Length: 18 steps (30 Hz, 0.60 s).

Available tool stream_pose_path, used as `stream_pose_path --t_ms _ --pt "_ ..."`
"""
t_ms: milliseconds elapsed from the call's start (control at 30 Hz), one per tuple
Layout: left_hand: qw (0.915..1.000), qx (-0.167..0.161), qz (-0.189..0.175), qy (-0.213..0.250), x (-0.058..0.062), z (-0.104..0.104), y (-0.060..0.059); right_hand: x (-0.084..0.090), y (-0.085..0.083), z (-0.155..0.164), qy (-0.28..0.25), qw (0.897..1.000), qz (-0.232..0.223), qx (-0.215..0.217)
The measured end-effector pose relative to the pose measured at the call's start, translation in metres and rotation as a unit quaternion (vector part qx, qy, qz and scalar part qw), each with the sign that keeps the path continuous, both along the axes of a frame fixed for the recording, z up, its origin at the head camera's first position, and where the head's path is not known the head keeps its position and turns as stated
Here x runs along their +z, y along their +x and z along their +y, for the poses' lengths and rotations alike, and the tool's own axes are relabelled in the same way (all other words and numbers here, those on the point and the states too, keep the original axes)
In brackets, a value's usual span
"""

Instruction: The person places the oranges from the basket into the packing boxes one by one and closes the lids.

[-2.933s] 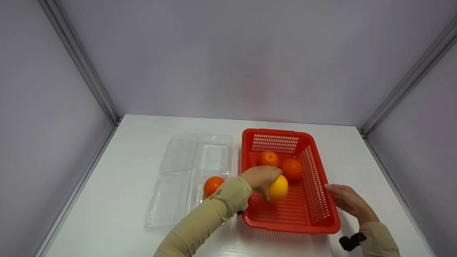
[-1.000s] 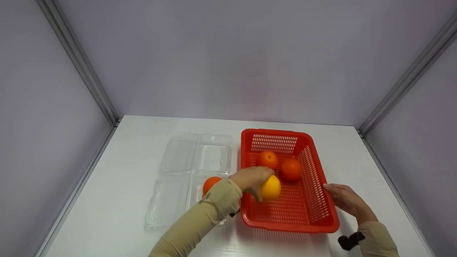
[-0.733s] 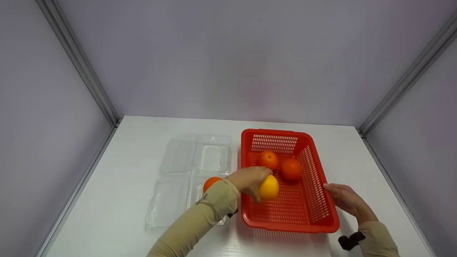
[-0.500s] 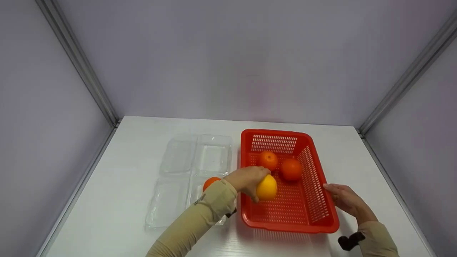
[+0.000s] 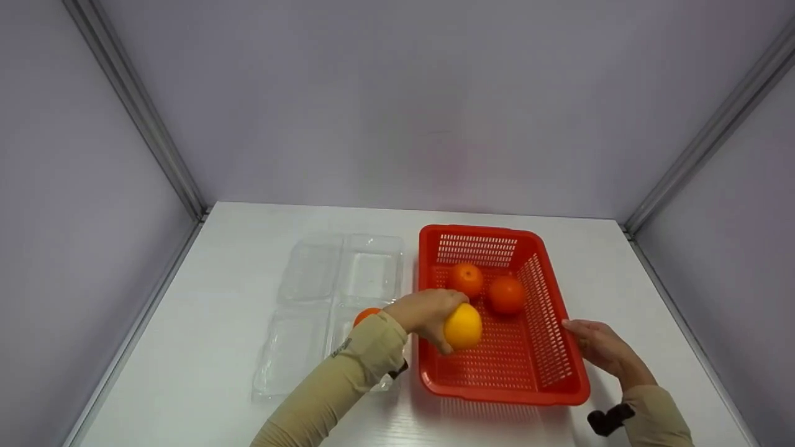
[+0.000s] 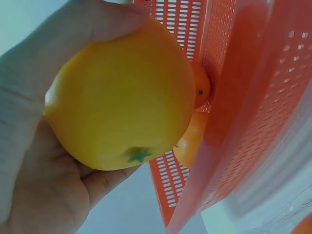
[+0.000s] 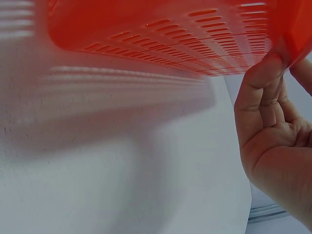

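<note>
My left hand (image 5: 422, 313) reaches over the left rim of a red plastic basket (image 5: 497, 398), its fingers and thumb wrapped round a yellow orange (image 5: 463, 327). In the left wrist view the orange (image 6: 122, 97) shows a green star-shaped stem mark. Two deeper-coloured oranges lie in the basket, one orange (image 5: 466, 279) toward the back and another orange (image 5: 507, 295) to its right. On the basket's right side my right hand (image 5: 602, 349) pinches the rim; in the right wrist view the fingertips of this hand (image 7: 273, 112) are at the red edge.
Left of the basket lies a clear plastic tray (image 5: 372, 273) with several compartments. One orange (image 5: 365, 315) sits in its front right compartment, partly hidden by my left sleeve (image 5: 348, 372). Grey-white panels (image 5: 397, 112) enclose the white table (image 5: 192, 323).
My left hand has shifted slowly leftward with the yellow orange, toward the basket's left rim. The sleeve now covers more of the orange in the tray. My right hand stays at the rim.
</note>
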<state>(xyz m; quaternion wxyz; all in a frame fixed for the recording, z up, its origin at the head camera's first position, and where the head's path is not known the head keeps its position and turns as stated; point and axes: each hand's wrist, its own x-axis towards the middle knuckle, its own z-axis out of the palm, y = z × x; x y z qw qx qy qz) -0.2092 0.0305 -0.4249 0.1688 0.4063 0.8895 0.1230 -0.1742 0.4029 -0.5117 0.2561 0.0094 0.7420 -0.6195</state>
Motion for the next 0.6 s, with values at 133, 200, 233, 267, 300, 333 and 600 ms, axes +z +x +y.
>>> stream_pose_path --t_ms 133,200,233,267,300,333,600 --pt "1.0000 -0.003 0.000 0.001 -0.001 -0.002 0.000 0.000 0.000 0.000 -0.007 1.000 0.000 0.002" --pt "1.0000 -0.001 -0.003 0.002 -0.001 -0.004 0.000 0.001 0.000 -0.001 -0.007 1.000 -0.001 0.000" --pt "1.0000 0.000 -0.005 0.003 -0.001 -0.005 0.000 0.000 0.000 -0.001 -0.005 1.000 -0.001 0.000" --pt "1.0000 0.002 -0.006 0.002 -0.001 -0.005 0.000 0.000 0.000 -0.001 -0.003 1.000 0.000 -0.001" --pt "1.0000 0.003 -0.006 0.003 -0.001 -0.006 -0.001 0.000 0.000 -0.001 0.001 1.000 0.001 -0.001" --pt "1.0000 0.004 -0.005 0.004 -0.001 -0.007 -0.001 0.000 0.001 -0.002 0.004 1.000 0.002 -0.002" --pt "0.9997 0.000 -0.008 0.023 -0.002 -0.014 0.000 0.000 0.001 -0.002 0.018 1.000 0.002 -0.013"
